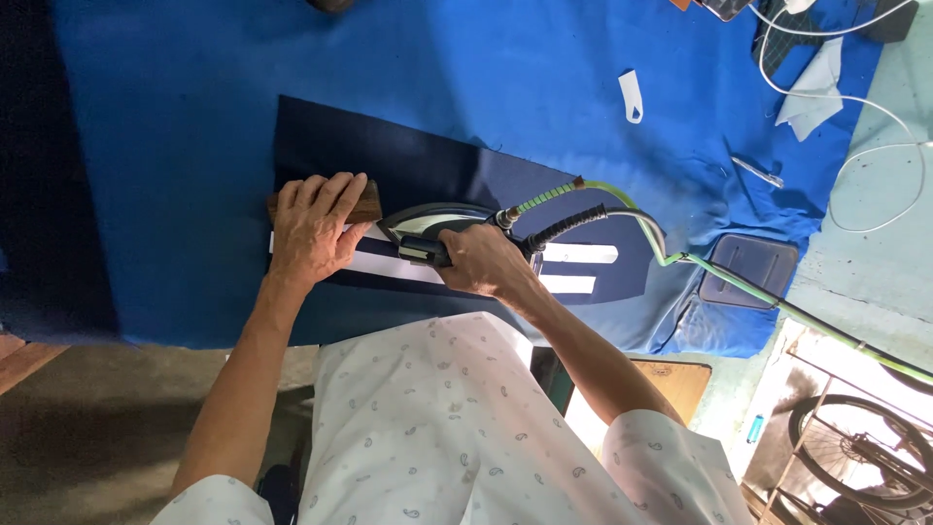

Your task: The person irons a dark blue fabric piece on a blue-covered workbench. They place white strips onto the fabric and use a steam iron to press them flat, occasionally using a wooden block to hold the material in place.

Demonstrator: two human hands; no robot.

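The right hand [481,261] gripped an iron [437,228] on navy cloth [408,165] while the left hand [316,228] pressed a wooden block [367,206] beside it.

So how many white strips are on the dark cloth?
3. Two short white strips lie right of the iron; a longer one runs under both hands. More may be hidden.

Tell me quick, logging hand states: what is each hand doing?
Left hand: open, flat on a wooden block.
Right hand: closed on the iron handle.
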